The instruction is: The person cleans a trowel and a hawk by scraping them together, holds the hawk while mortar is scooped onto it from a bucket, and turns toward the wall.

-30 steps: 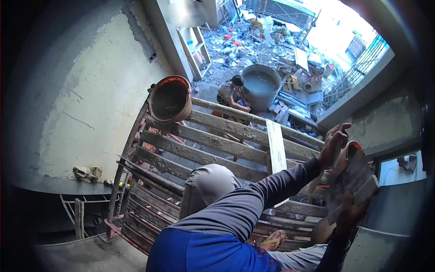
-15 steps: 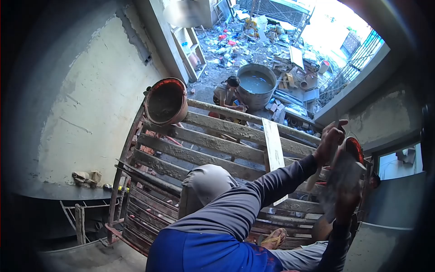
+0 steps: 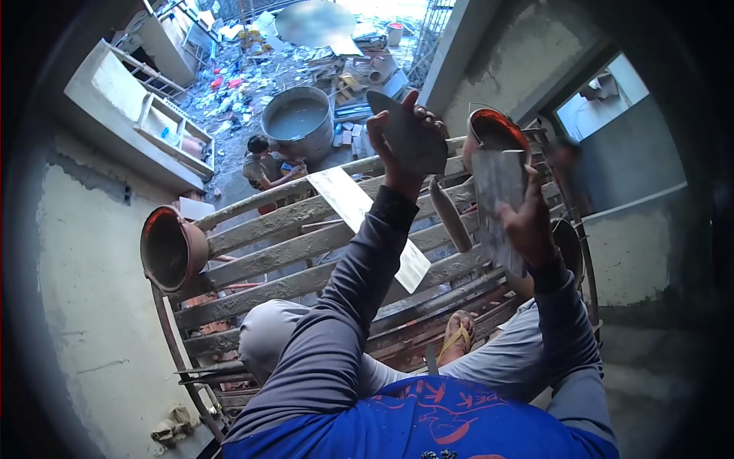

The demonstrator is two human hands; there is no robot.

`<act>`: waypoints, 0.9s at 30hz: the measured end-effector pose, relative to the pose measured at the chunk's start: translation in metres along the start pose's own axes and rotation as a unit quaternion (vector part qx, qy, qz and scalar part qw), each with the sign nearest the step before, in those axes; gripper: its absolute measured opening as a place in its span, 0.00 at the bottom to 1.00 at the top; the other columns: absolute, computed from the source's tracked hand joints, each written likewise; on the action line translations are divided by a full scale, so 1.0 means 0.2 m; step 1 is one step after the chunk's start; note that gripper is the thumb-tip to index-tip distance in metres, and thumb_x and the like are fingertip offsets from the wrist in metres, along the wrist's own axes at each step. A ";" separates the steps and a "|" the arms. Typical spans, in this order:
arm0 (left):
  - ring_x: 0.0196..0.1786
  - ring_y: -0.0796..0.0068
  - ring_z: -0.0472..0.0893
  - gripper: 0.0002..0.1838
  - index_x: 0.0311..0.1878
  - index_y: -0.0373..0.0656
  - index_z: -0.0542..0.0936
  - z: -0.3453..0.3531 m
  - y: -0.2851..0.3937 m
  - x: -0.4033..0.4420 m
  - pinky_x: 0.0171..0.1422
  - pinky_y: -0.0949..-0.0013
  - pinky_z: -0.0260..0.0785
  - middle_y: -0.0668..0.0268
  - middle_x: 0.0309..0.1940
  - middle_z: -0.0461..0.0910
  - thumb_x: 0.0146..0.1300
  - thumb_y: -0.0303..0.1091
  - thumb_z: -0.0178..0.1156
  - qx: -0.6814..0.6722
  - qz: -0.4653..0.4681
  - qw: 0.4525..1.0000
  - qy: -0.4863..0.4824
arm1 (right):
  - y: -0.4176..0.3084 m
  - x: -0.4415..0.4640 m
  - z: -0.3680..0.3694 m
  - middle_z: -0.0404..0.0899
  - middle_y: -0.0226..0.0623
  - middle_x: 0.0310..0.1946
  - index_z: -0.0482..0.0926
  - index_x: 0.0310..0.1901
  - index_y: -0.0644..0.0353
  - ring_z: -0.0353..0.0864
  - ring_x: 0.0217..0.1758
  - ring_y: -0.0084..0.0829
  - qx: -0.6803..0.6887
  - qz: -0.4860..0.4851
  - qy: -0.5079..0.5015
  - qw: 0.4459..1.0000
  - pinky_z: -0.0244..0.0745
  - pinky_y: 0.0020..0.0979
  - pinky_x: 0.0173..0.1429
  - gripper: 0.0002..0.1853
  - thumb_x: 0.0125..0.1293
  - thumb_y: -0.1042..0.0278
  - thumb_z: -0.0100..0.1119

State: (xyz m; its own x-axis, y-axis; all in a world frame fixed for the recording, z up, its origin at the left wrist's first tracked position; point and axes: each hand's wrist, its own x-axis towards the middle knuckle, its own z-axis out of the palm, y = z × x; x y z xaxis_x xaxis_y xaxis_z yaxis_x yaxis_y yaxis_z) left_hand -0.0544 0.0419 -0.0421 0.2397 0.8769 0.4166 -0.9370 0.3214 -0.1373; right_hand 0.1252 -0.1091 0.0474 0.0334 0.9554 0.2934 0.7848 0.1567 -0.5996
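My left hand [image 3: 399, 153] is raised, its fingers curled around the grey blade of a pointed trowel [image 3: 417, 136]. Below the blade hangs a tan handle [image 3: 451, 218], which looks like the trowel's own. In my right hand [image 3: 529, 226] is a flat, grey, mortar-smeared rectangular board [image 3: 493, 203], held nearly upright with the thumb across its face. The trowel and the board are apart. Just behind the board's top stands a bucket [image 3: 475, 122] with an orange inner rim, partly hidden.
I sit on a slatted scaffold [image 3: 298, 287], a pale plank [image 3: 344, 200] lying across it. Another bucket [image 3: 197, 243] is at the left corner. Down below, a person [image 3: 264, 168] crouches beside a large water tub [image 3: 329, 126]. Rubble covers the ground behind; plastered walls flank me.
My view has swung to the right and levelled. My hands, earlier close together with the board blurred by motion, are now farther apart, and the trowel blade shows face-on.
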 end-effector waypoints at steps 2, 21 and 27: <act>0.44 0.64 0.79 0.34 0.60 0.36 0.74 -0.02 0.00 0.00 0.60 0.57 0.69 0.62 0.40 0.80 0.59 0.56 0.53 -0.010 0.009 1.000 0.019 | 0.03 -0.01 0.02 0.69 0.60 0.64 0.54 0.73 0.56 0.71 0.67 0.56 -0.014 -0.049 -0.021 0.998 0.68 0.39 0.68 0.41 0.58 0.79 0.58; 0.65 0.54 0.75 0.35 0.59 0.34 0.74 -0.06 0.01 0.01 0.72 0.47 0.64 0.50 0.59 0.77 0.61 0.57 0.53 0.040 -0.002 0.997 0.069 | 0.07 -0.11 0.22 0.83 0.51 0.35 0.83 0.39 0.68 0.86 0.40 0.38 0.103 0.122 -0.340 0.927 0.76 0.34 0.42 0.34 0.51 0.36 0.73; 0.63 0.59 0.77 0.35 0.60 0.37 0.75 0.02 0.02 0.02 0.69 0.50 0.66 0.55 0.59 0.77 0.64 0.60 0.49 0.217 -0.074 0.967 0.109 | 0.06 -0.15 0.25 0.80 0.49 0.33 0.82 0.35 0.61 0.79 0.43 0.46 0.028 0.053 -0.222 0.973 0.73 0.42 0.50 0.23 0.53 0.45 0.70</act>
State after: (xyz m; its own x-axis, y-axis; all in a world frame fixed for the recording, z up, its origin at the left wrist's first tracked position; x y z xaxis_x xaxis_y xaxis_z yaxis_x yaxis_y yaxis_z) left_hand -0.0585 0.0461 -0.0376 0.3826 0.9028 0.1965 -0.8955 0.3100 0.3194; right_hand 0.1030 -0.1226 -0.0060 -0.1691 0.9789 -0.1149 0.7556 0.0539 -0.6528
